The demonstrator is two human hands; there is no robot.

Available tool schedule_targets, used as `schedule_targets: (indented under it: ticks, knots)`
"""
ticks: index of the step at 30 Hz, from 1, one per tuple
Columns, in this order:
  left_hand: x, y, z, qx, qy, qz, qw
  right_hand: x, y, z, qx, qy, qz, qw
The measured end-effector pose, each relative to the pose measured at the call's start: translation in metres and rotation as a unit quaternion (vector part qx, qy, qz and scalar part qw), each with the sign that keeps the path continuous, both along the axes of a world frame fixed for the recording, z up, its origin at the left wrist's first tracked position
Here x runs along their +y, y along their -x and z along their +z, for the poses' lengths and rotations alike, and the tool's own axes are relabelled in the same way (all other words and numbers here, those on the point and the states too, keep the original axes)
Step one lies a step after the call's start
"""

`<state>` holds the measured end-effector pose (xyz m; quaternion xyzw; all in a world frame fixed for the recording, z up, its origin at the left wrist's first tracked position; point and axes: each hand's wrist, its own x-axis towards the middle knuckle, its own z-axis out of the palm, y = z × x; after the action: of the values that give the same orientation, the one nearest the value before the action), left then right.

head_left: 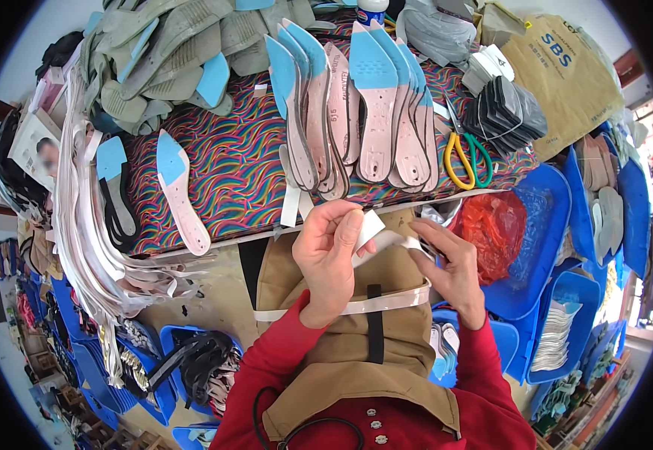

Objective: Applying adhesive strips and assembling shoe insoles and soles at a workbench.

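Note:
My left hand (332, 255) is closed, its thumb and forefinger pinching a white strip (372, 226) in front of the table edge. The strip bends across to my right hand (450, 264), whose fingers are curled around its other end. Just beyond my hands, stacks of pink insoles with blue toe parts (375, 112) lie on the patterned table cloth (240, 150). One single insole (180, 196) rests further left, beside a dark-edged pair (116, 191). A pale band (356, 305) runs across my brown apron (334, 346) below the hands.
Scissors with yellow handles (450, 171) and green handles (484, 174) lie right of the stacks. Bundled black pieces (503, 116) and a tan bag (578, 90) are behind. Grey-green insoles (165, 67) pile far left, above long hanging pale strips (79, 202). Blue bins (559, 199) stand at right.

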<state>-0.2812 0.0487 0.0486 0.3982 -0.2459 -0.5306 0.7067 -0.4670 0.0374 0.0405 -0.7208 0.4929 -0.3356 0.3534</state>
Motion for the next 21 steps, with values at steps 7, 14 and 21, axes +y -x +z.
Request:
schedule_targets:
  ticks: [7, 14, 21]
  knots:
    - [-0.002, 0.007, 0.005, -0.176, 0.11, 0.097, 0.973, -0.003, -0.071, 0.013, -0.143, 0.126, -0.022, 0.981]
    - [-0.021, -0.038, 0.001, -0.19, 0.056, 0.081, 0.977, -0.036, -0.085, 0.027, -0.33, -0.042, -0.096, 0.938]
    - [-0.098, -0.104, -0.003, -0.354, -0.08, 0.047, 0.931, -0.093, -0.124, 0.02, -0.122, 0.116, 0.063, 0.984]
